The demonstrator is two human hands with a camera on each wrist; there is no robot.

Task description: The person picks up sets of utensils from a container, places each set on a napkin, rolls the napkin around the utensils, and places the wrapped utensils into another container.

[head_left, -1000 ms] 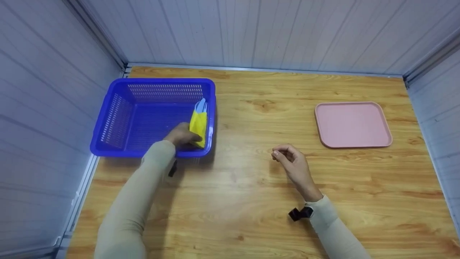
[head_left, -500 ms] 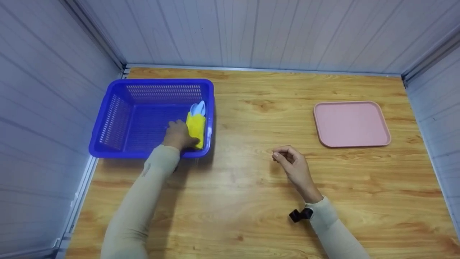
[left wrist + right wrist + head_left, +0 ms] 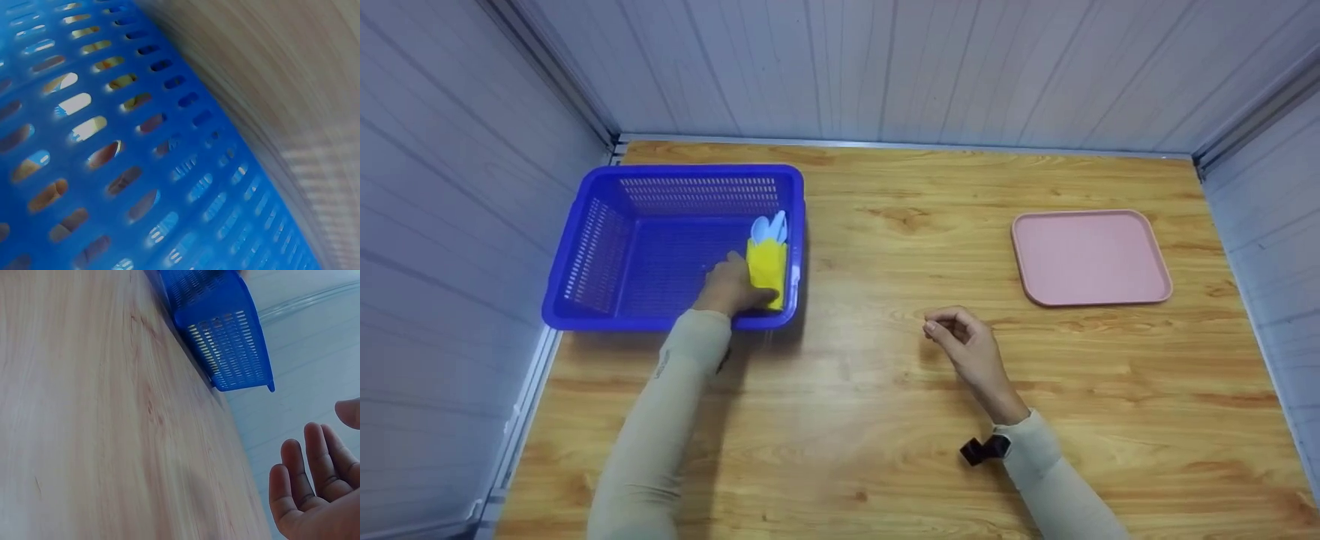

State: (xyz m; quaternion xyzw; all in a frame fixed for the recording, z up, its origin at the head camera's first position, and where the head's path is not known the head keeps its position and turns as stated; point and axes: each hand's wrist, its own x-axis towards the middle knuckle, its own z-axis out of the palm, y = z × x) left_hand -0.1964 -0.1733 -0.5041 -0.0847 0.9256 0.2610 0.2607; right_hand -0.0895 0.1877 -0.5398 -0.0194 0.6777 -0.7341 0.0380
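A yellow pouch (image 3: pixel 767 264) stands in the front right corner of the blue basket (image 3: pixel 799 281). Light blue cutlery (image 3: pixel 769 227), with a spoon's bowl showing, sticks out of its top. My left hand (image 3: pixel 727 285) reaches over the basket's front rim. Its thumb lies across the lower pouch, and its fingers extend along the pouch's left edge. Basket slots in the left wrist view show only bits of the fingers (image 3: pixel 48 195). Over the table, well right of the basket, my right hand (image 3: pixel 971 349) holds nothing, its fingers loosely bent.
A pink tray (image 3: pixel 1091 259) lies on the wooden table (image 3: pixel 870 420) at the back right. Pale panelled walls (image 3: pixel 922 67) bound the table at the back and both sides. The basket sits close to the left wall.
The pouch has turned its broad face toward the head camera, and more of the cutlery shows. My left fingers have loosened from their hold on it. The right hand stays nearly still.
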